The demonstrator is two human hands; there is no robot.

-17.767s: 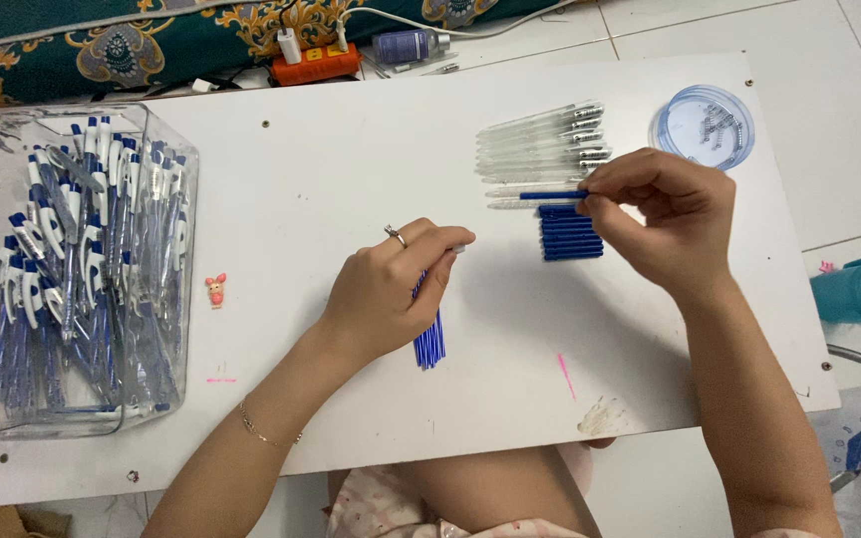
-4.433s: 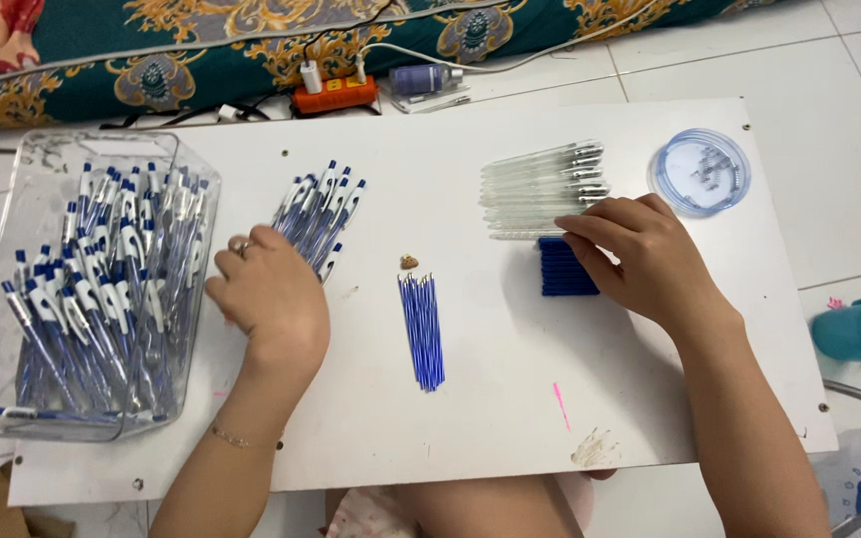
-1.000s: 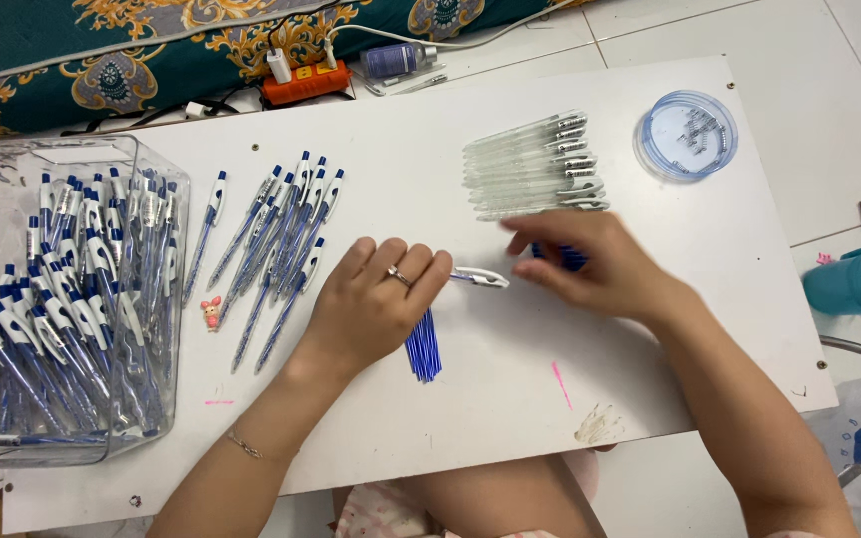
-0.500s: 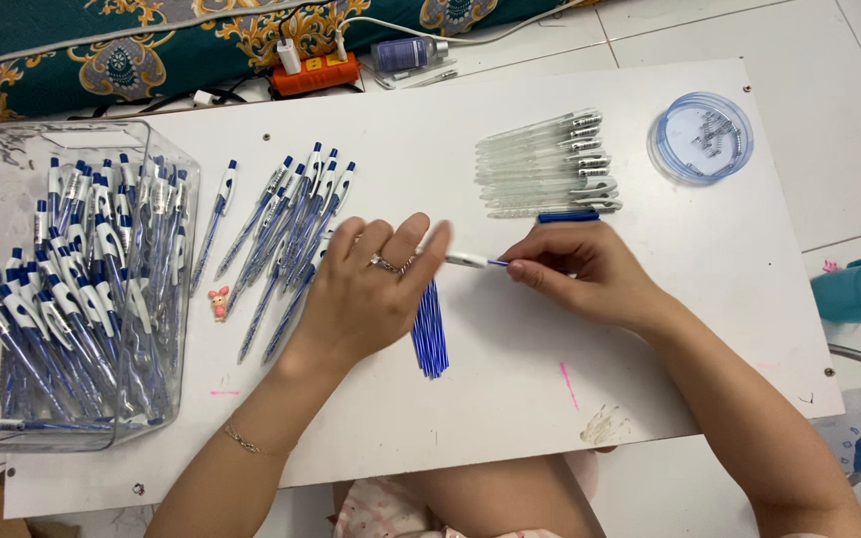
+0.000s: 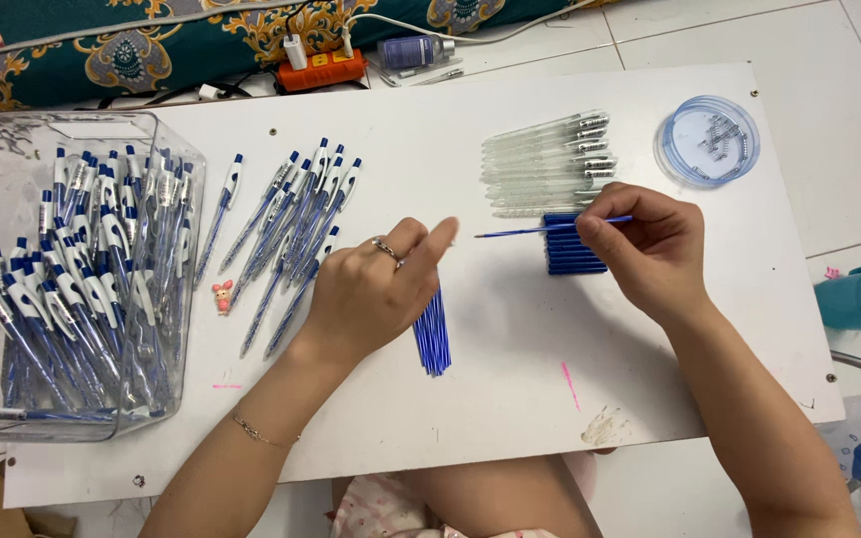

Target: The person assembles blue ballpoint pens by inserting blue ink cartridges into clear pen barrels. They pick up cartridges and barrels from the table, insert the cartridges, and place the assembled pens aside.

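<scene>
Now lifted off the board, the right hand (image 5: 650, 249) pinches a blue refill (image 5: 550, 228) above the blue caps (image 5: 572, 257); left hand (image 5: 376, 289) rests empty on refills (image 5: 432, 334), beside loose pens (image 5: 301, 229) and a clear bin (image 5: 72, 289).

I see a white surface (image 5: 510, 379) with a pink streak (image 5: 570, 385). The refill (image 5: 550, 228) and the loose refills (image 5: 432, 334) are blue; the pens (image 5: 296, 234) blue and white. The barrels (image 5: 545, 164) are clear, the lid (image 5: 707, 141) pale blue, the cloth (image 5: 181, 45) teal with gold ornament.
</scene>
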